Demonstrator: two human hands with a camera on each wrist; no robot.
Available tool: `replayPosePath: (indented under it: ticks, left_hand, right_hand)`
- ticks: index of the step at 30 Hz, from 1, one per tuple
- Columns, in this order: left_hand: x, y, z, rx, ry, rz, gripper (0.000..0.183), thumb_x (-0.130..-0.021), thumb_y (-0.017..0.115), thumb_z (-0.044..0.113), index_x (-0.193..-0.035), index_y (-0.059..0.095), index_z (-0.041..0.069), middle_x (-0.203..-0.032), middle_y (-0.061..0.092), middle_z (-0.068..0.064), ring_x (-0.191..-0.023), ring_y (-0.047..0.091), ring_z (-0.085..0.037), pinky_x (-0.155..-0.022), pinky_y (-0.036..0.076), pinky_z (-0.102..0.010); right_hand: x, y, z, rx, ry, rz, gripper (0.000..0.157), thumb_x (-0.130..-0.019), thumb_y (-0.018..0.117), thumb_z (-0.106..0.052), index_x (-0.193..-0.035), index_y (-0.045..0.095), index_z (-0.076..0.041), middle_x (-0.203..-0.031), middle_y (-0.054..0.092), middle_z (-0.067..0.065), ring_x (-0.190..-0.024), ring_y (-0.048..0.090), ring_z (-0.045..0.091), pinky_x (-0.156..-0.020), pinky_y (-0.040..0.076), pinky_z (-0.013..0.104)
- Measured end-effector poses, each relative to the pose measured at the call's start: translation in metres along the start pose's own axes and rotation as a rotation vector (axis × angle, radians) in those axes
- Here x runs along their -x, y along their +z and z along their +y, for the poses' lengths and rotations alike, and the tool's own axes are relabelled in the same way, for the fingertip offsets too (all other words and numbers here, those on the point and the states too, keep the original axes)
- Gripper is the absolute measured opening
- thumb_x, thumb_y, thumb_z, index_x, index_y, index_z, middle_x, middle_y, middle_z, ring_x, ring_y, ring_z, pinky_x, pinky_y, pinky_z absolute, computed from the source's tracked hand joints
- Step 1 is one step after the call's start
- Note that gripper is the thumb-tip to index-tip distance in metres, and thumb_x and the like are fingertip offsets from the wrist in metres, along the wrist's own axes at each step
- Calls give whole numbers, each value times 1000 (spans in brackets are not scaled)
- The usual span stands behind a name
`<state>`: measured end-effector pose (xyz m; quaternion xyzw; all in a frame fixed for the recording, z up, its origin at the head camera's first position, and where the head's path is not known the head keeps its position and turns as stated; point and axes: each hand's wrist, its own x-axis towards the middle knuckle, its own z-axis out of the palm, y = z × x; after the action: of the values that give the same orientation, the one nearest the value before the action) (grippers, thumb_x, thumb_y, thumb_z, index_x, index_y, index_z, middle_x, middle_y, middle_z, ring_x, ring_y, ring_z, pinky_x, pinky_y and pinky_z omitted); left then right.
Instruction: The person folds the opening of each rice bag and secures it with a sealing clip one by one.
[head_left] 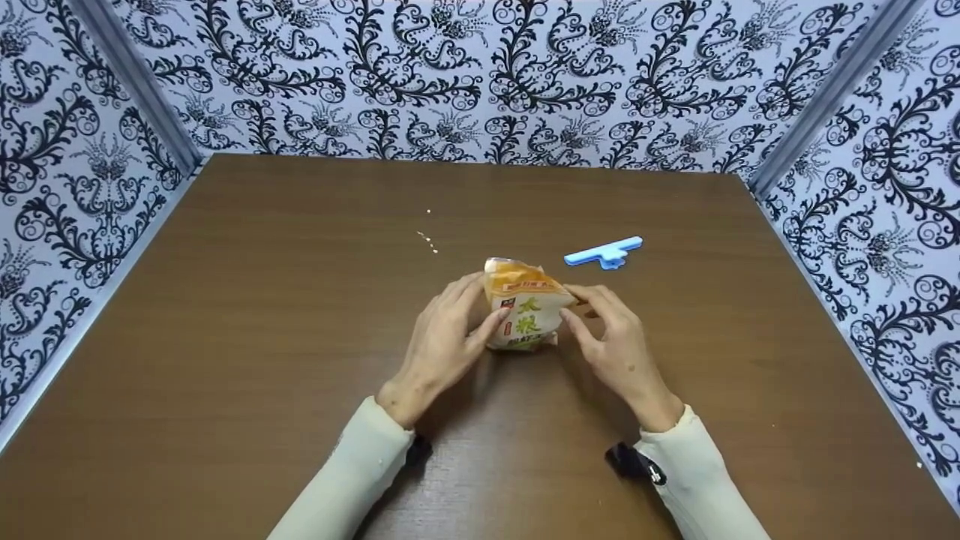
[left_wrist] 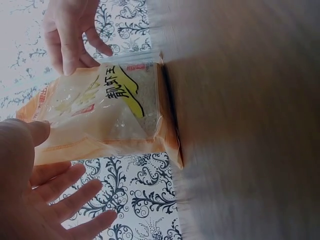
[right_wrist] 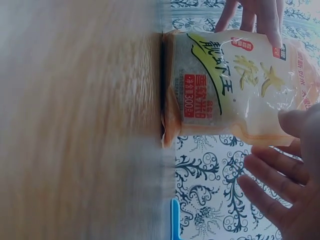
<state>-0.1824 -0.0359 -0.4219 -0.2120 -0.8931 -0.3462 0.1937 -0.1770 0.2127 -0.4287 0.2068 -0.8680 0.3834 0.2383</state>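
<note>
A small rice bag (head_left: 529,315), orange at the top with gold and black lettering, stands upright on the table between both hands. My left hand (head_left: 446,337) pinches its upper left side, thumb on the front and fingers behind. On the upper right side, my right hand (head_left: 619,345) pinches the bag between thumb and index finger. The right wrist view shows the bag (right_wrist: 220,85) with its base on the table and the other fingers of the right hand (right_wrist: 285,185) spread loosely. A light blue bag clip (head_left: 604,253) lies behind and right of the bag.
Several tiny pale grains (head_left: 428,240) are scattered on the brown wooden table (head_left: 300,300), behind and left of the bag. Patterned black-and-white walls (head_left: 480,82) stand along the back and both sides.
</note>
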Motion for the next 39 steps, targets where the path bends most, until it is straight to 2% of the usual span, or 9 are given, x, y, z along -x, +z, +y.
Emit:
replayPosePath:
  ticks: [2, 5, 12, 22, 27, 39]
  left_hand:
    - [0, 1, 0, 15, 4, 13, 47, -103, 65, 39, -142, 60, 13, -142, 66, -6, -133, 62, -24, -113, 49, -44]
    - [0, 2, 1, 46, 7, 30, 42, -103, 66, 37, -138, 62, 13, -140, 67, -5, -132, 63, -23, -114, 49, -41]
    - [-2, 4, 1, 120, -21, 35, 39, -104, 64, 38, -136, 63, 16, -137, 68, -1, -130, 63, -18, -113, 49, -38]
    - [0, 6, 1, 148, -52, 31, 36, -104, 65, 35, -135, 63, 17, -133, 70, 2, -127, 66, -16, -110, 52, -38]
    - [1, 6, 2, 164, -57, 34, 35, -103, 66, 34, -134, 64, 18, -131, 71, 3, -125, 67, -16, -109, 53, -38]
    - [1, 6, 3, 191, -62, 32, 36, -103, 66, 33, -135, 64, 17, -127, 73, 1, -120, 70, -17, -104, 55, -38]
  right_hand:
    - [-1, 0, -1, -15, -26, 29, 29, -96, 74, -6, -124, 72, -8, -111, 73, 4, -97, 69, 18, -88, 56, 20]
    - [-2, 1, -1, -36, -60, 75, 24, -94, 75, -3, -118, 74, -7, -106, 73, 5, -93, 68, 15, -87, 53, 13]
    - [-4, 4, 0, -42, -92, 132, 19, -90, 76, 4, -107, 76, -4, -99, 74, 5, -86, 67, 15, -80, 53, 14]
    - [-3, 5, 2, -8, -106, 156, 12, -89, 78, 3, -97, 77, -6, -90, 73, 2, -81, 65, 11, -78, 50, 10]
    - [-3, 5, 1, -8, -121, 164, 12, -88, 78, 5, -95, 77, -4, -89, 73, 3, -82, 64, 10, -78, 52, 12]
    - [-3, 1, 1, 31, -125, 152, 11, -89, 79, 2, -96, 77, -5, -90, 73, 3, -84, 65, 10, -81, 49, 8]
